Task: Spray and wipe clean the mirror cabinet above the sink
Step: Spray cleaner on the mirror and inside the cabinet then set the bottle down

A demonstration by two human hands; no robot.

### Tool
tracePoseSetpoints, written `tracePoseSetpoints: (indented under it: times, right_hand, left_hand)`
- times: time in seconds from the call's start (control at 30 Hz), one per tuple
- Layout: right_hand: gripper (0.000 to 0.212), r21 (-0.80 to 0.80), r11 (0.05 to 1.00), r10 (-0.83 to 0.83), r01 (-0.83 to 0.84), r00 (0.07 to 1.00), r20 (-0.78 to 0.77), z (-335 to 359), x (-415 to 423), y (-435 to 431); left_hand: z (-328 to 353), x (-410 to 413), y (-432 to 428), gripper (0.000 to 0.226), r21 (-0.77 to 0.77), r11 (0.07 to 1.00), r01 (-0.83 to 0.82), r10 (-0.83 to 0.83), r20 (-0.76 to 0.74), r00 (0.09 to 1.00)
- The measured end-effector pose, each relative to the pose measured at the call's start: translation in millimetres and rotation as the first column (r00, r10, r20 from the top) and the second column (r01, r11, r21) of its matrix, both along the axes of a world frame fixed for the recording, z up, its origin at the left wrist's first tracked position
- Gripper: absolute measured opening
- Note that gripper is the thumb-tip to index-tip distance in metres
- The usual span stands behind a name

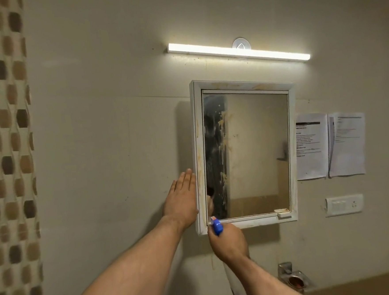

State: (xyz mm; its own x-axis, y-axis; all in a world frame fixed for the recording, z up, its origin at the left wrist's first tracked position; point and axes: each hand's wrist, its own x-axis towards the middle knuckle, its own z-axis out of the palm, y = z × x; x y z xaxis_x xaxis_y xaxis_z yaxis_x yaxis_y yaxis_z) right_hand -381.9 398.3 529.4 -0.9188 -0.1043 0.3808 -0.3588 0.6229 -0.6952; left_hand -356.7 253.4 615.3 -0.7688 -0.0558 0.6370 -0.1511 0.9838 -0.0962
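Holding left grip flat, fingers straight and together, against left side of wall-mounted mirror cabinet under tube light. Curling right grip round blue spray bottle, nozzle at cabinet's lower-left corner. Stretching both forearms upward.

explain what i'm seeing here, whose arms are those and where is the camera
There is no machine here: these are a person's two bare arms, filmed by one wide-angle camera worn on the head, facing the wall. The left hand lies flat, fingers straight, against the left side of the white mirror cabinet. The right hand grips a blue spray bottle at the cabinet's lower left corner; only its top shows. The mirror glass is streaked and smeared down its left part. Above is a lit light bar; to the right, two printed papers and a switch plate are on the wall.
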Motion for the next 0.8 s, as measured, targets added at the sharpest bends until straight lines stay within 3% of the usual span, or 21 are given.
tracePoseSetpoints:
  times: [0.13, 0.3, 0.47, 0.63, 0.8]
  right_hand:
    - [0.035, -0.074, 0.997, 0.019, -0.019, 1.0, 0.008, 18, -3, 15]
    - [0.042, -0.291, 0.947, 0.08, -0.138, 0.976, -0.204, 150, -14, 38]
    - [0.023, -0.176, 0.955, 0.12, -0.24, 0.852, -0.51, 259, -23, 42]
    - [0.018, -0.151, 0.965, 0.099, -0.213, 0.835, -0.542, 305, -46, 37]
    - [0.03, -0.074, 0.989, 0.055, -0.129, 0.777, -0.627, 315, -61, 42]
  left_hand:
    - [12, 2, 12, 0.105, -0.012, 1.0, 0.012, -0.012, -0.038, 0.999]
    - [72, -9, 17, 0.09, -0.057, 0.998, 0.011, -0.019, -0.151, 0.988]
    - [141, -28, 16, 0.082, -0.105, 0.993, -0.054, 0.025, -0.265, 0.964]
    - [186, -54, 8, 0.076, -0.118, 0.99, -0.078, 0.031, -0.352, 0.935]
    - [205, -81, -1, 0.075, -0.11, 0.994, -0.022, -0.023, -0.389, 0.921]
